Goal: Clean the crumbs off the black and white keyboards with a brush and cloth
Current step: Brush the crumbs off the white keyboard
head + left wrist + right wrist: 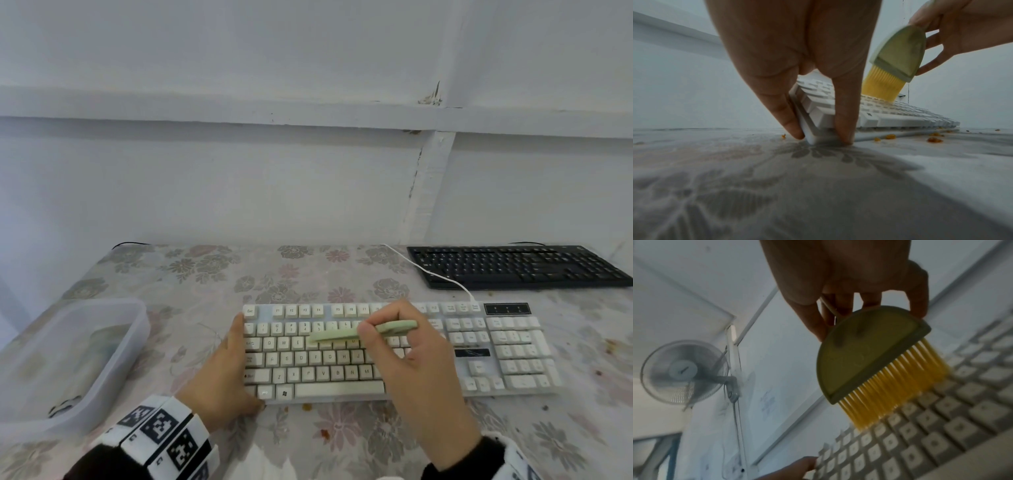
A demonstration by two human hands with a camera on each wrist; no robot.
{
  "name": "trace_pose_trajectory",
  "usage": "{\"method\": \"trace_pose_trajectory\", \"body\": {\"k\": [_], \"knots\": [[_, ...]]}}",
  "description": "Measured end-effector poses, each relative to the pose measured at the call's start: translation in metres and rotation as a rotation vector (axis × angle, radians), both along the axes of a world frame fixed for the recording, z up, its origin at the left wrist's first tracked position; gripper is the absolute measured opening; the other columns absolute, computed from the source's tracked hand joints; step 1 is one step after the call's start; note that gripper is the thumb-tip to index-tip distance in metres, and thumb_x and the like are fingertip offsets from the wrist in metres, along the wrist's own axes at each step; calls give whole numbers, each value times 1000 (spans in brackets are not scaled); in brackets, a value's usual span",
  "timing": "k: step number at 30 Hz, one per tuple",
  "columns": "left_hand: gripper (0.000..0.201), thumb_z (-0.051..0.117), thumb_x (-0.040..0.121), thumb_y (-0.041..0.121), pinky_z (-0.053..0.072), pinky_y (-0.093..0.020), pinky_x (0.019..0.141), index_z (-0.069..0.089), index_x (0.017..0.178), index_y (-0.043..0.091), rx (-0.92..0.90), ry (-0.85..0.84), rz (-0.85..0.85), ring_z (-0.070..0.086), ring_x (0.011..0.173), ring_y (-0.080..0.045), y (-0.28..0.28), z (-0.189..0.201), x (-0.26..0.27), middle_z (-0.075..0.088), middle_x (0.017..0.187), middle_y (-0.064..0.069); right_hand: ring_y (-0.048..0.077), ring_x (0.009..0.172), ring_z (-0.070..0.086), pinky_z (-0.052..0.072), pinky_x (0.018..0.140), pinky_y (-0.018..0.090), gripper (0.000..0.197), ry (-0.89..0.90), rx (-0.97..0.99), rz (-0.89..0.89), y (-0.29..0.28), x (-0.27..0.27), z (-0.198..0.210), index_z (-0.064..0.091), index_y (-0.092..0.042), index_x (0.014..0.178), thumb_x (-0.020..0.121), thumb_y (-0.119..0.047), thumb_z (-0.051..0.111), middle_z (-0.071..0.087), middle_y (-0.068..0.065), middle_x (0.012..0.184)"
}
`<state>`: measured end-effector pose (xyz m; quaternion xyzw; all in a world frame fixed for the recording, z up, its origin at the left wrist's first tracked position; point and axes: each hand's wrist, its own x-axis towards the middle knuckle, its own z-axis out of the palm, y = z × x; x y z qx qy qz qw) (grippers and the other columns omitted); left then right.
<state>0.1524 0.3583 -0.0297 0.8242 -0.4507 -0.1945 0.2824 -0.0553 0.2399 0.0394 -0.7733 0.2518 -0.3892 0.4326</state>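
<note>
While the head view is looking down on the floral table (308, 274), the left hand (222, 373) is gripping the left end of the white keyboard (513, 359) and the right hand (411, 356) is pinching a green brush (342, 334) over its keys; the black keyboard (513, 265) is lying behind to the right, a clear tub (113, 346) at the left. From the left wrist, fingers (844, 113) are clamping the keyboard's corner, orange crumbs (933, 139) lying beside it. From the right wrist, yellow bristles (890, 391) are touching the keys, with a wall fan (682, 371) behind.
</note>
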Motion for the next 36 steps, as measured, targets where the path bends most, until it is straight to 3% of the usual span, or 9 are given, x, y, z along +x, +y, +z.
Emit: {"method": "trace_pose_trajectory", "body": {"k": [4,8,12,19,23,27,32,33,36], "knots": [[129,79,58,24,43,-25,99,-18,144,27,15,3,8,45,119,-12,1,-2,1,37,138,3,14,82,57,44,69,26,10,-4,-11,-60,-10,-8,-6,57,-29,78,86,-28,62,61,-6,80],[129,78,60,22,42,-28,101,-20,144,25,45,0,20,45,120,-15,0,-1,0,35,141,0,8,75,55,40,60,12,6,-26,29,-26,-9,-11,-3,59,-28,81,84,-31,63,62,-7,84],[129,78,61,22,41,-26,101,-21,144,25,52,-7,26,44,120,-14,0,1,-1,34,141,1,12,79,58,44,63,17,6,-18,17,-64,-20,-19,-8,60,-27,80,84,-30,63,63,-5,82],[130,78,64,25,40,-26,102,-25,143,23,67,-15,21,42,123,-13,1,2,-2,29,144,2,7,72,60,44,63,7,21,-152,-18,-114,-32,-35,6,60,-26,70,83,-11,66,64,-6,73],[128,77,63,26,40,-27,103,-22,144,22,58,-20,30,42,124,-15,0,1,-1,31,144,0,7,70,59,44,64,8,21,-130,7,-53,-35,-37,2,62,-25,71,82,-8,66,64,-4,74],[129,77,64,25,40,-26,103,-24,143,22,65,-21,23,42,123,-14,0,2,-2,31,143,1,9,68,58,43,58,8,22,-81,6,-110,-50,-47,-1,59,-27,72,84,-9,65,63,-3,75],[130,79,61,27,41,-27,102,-22,144,24,55,-15,24,43,122,-13,1,0,0,33,142,2,18,69,60,49,63,25,20,-77,0,-119,-57,-55,5,60,-25,71,84,-10,64,64,-1,72],[130,79,60,27,41,-27,102,-21,144,25,48,-12,20,44,121,-13,1,-1,1,35,141,3,18,69,60,50,63,24,19,-70,12,-105,-58,-55,5,60,-24,71,84,-10,64,64,1,72],[130,79,60,27,42,-26,100,-19,144,26,37,-2,16,45,118,-11,0,-1,1,37,137,6,11,67,58,44,55,6,23,-42,-14,-150,-64,-60,6,59,-22,68,85,-8,64,63,-2,73]]}}
